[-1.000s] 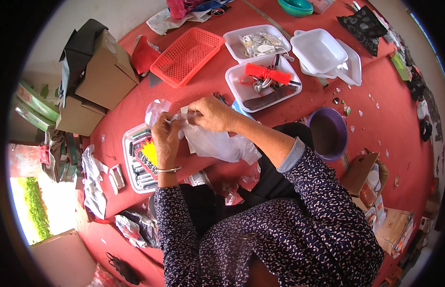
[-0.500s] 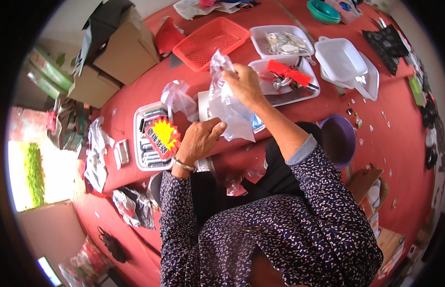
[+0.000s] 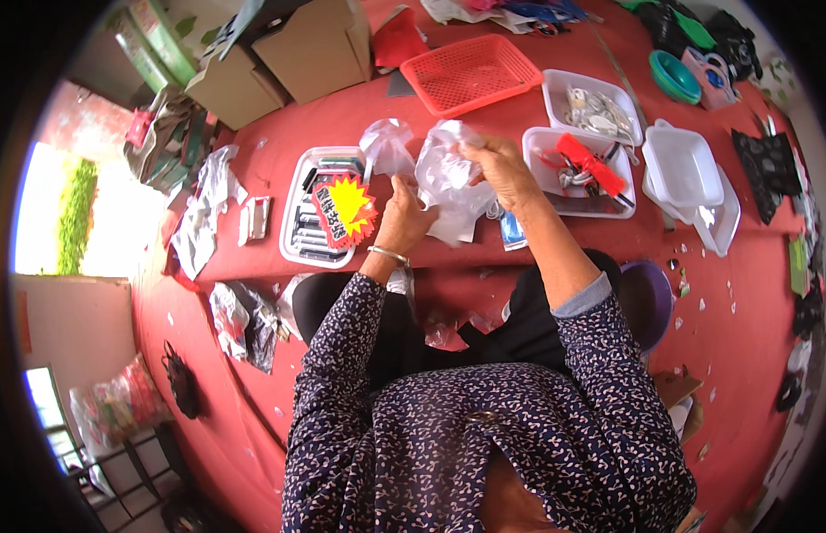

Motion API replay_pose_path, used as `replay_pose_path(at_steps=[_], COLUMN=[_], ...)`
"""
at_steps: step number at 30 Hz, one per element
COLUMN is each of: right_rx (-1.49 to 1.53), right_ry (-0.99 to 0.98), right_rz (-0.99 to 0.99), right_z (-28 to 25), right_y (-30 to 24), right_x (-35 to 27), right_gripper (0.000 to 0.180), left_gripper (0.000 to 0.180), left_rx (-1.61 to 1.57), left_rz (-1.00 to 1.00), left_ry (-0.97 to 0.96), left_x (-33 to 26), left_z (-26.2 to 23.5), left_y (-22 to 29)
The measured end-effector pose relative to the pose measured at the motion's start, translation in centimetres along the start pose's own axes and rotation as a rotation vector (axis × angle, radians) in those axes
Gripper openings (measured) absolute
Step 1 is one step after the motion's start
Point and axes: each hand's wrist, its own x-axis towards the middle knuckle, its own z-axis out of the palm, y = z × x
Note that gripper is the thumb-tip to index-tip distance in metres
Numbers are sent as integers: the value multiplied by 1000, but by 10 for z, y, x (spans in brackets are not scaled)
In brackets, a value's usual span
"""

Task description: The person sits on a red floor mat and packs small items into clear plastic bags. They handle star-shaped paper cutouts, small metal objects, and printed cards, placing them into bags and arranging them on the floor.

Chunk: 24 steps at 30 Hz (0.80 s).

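Your right hand (image 3: 506,173) pinches the clear plastic bag (image 3: 448,160), which bunches up in front of its fingers, above the red-covered worktop (image 3: 267,178). Your left hand (image 3: 406,218) sits just beside the bag's lower left edge, thumb and forefinger spread; I can't tell whether it touches the film. A second ago both your hands were together on the bag; now they are apart, so the hold on it seems to rest mainly with your right. Half a second ago the bag was drawn out long; now it is puffed and crumpled.

Near your left hand, a second clear bag (image 3: 386,147) lies beside a white tray (image 3: 317,258) of dark and silvery items. Across that tray rests a yellow starburst label (image 3: 346,209) with a red edge and bold dark characters, the plainest writing in view. A blue packet (image 3: 513,231) lies by your right forearm; any print on it is too small to read. Farther out are a white basin (image 3: 539,147) with a red bundle (image 3: 590,164) and a red perforated basket (image 3: 470,75).
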Motion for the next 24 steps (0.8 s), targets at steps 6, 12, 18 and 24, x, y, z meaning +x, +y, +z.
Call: replay_pose_path(at_steps=[6,12,18,24], right_rx=[113,135,326,675], right_ry=[186,-220,-372,-288], right_rz=[99,147,160,194], right_z=[-14,4,14,-19], right_y=[-6,16,5,4], right_x=[15,6,-2,20], right_gripper=[18,20,16,17], left_gripper=[33,67,32,29], left_rx=[-576,-292,-51,-60], left_rz=[-258,-5,-158,-158], left_ry=[20,470,351,228], left_x=[-6,16,5,-2], left_z=[-36,0,-21,-43], left_y=[-14,-39,-21,-22])
